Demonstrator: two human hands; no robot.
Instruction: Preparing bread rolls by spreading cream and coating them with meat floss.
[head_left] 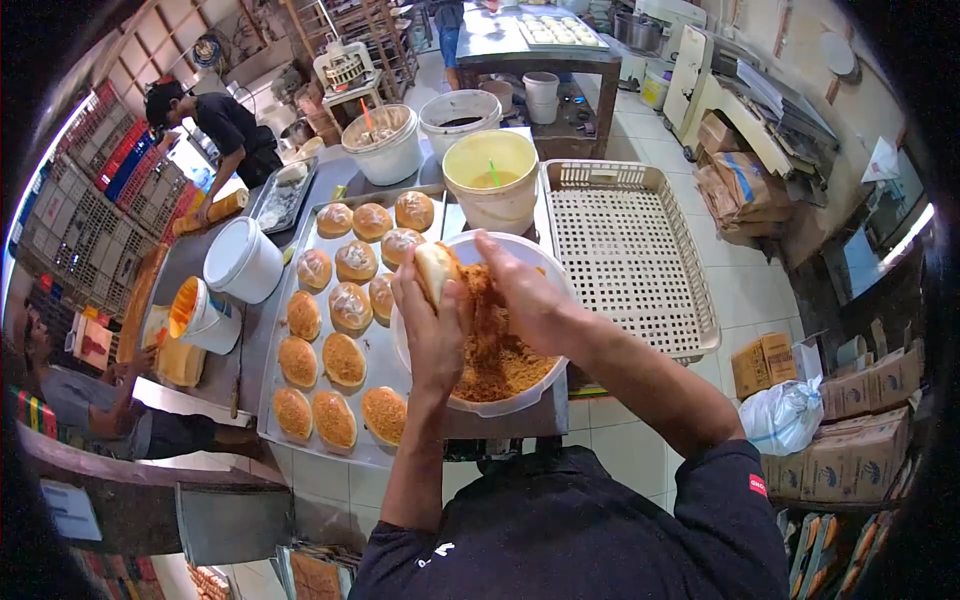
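My left hand [432, 330] is closed around a round bun [438, 268], tilted up above a white plastic bowl [510, 406]. Brown, crumbly shreds [505, 365] fill the bowl, and some fall in a loose stream below the bun. Close to the bun's right side, my right hand [528, 302] has its fingers stretched out over the bowl; its palm side is mostly hidden. Left of the bowl lies a metal tray [393, 352]. Its near buns [344, 358] have a brown crumb coating, while the far buns [356, 260] look glossy with whitish tops.
A yellowish bucket [492, 195] stands just behind the bowl, with white buckets [383, 150] farther left. Right of the bowl is a cream plastic crate [632, 250]. Two people [215, 125] work at the left, and a lidded pail [243, 260] sits beside the tray.
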